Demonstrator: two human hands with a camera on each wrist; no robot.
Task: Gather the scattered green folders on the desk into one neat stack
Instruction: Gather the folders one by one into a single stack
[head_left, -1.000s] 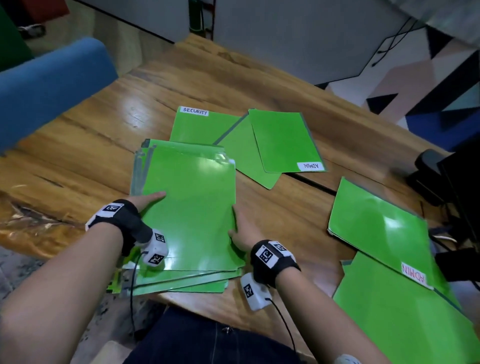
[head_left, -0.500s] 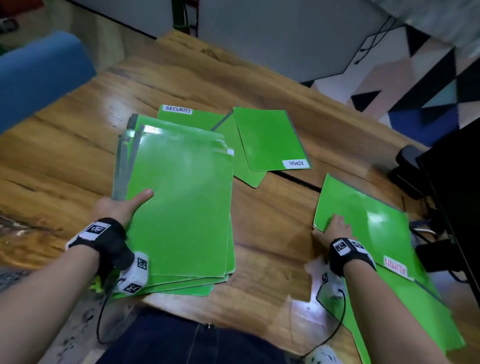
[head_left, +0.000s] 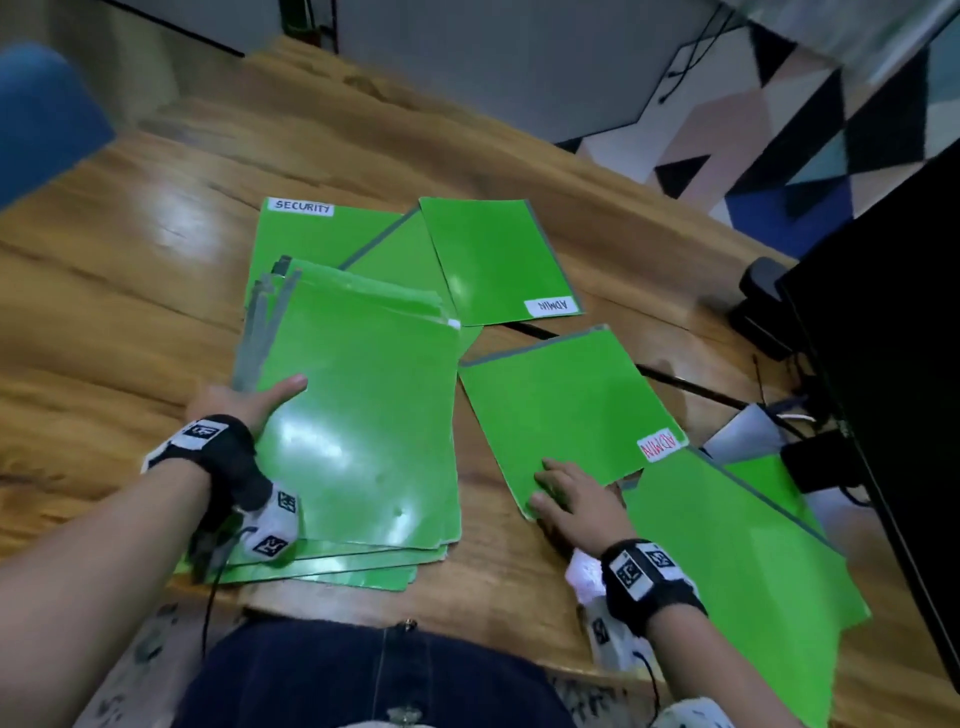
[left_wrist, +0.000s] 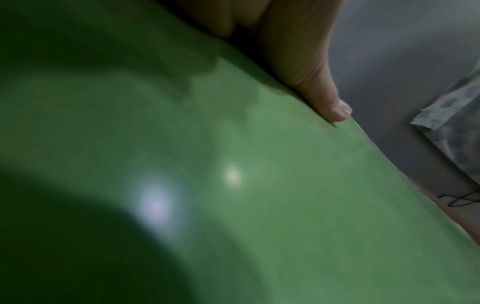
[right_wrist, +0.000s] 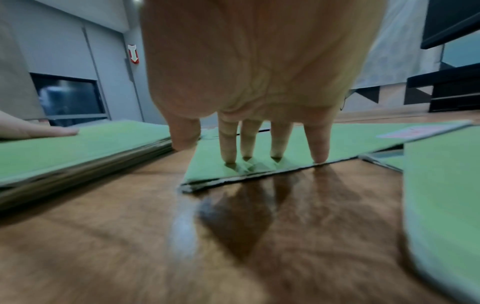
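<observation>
A stack of green folders (head_left: 363, 426) lies at the near left of the wooden desk (head_left: 130, 270). My left hand (head_left: 234, 402) holds the stack's left edge, thumb (left_wrist: 330, 102) on the top cover, its other fingers hidden. Just right of the stack lies a single green folder with a red ADMIN label (head_left: 566, 400). My right hand (head_left: 571, 499) presses straight fingertips (right_wrist: 230, 152) on the near corner of that folder (right_wrist: 350, 135). Farther back lie a SECURITY folder (head_left: 311, 234), a black-labelled ADMIN folder (head_left: 493, 260) and one between them (head_left: 400, 254). Another green folder (head_left: 727, 551) lies at the near right.
A black monitor (head_left: 893, 364) stands at the right edge, with a black device (head_left: 763, 306), cables and white paper (head_left: 743, 431) beside it. A blue chair (head_left: 41, 119) is at the far left. My lap is against the desk's near edge.
My right hand left the stack, reached right to the red-labelled ADMIN folder and slid it left, close to the stack. My left hand kept hold of the stack.
</observation>
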